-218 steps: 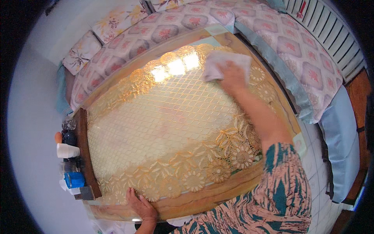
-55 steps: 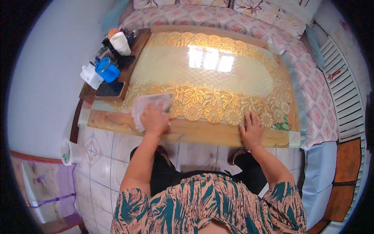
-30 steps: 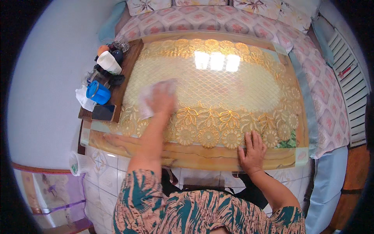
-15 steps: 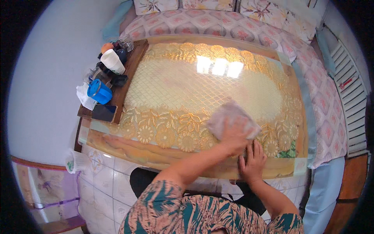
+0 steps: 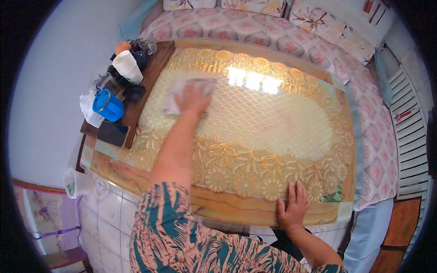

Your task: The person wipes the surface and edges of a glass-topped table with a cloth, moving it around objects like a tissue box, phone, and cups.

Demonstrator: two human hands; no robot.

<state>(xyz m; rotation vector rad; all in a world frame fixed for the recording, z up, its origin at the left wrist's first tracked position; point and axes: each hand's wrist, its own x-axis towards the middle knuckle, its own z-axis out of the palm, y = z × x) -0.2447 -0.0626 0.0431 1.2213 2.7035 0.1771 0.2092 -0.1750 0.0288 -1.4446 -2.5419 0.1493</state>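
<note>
Over the left part of a large table [image 5: 218,204], my left hand [image 5: 195,98] presses down on a folded pale pinkish-grey cloth [image 5: 172,101], its fingers blurred by motion. Beneath the cloth lies a gold and cream lace-patterned tablecloth [image 5: 259,118] with a shiny surface. My right hand [image 5: 293,210] rests at the table's near edge, right of the middle, holding nothing. Its palm is down and the fingers point away from me.
At the table's left end a dark wooden tray [image 5: 152,75] bears stacked white paper cups [image 5: 127,67], a blue mug [image 5: 108,105], a phone [image 5: 113,133] and other items. A patterned sofa [image 5: 250,29] borders the far side and right. Near the left wall stands a white bin [image 5: 77,183].
My left hand has swept the cloth from the near right of the table to its far left. My right hand stays at the near edge. The view has shifted slightly.
</note>
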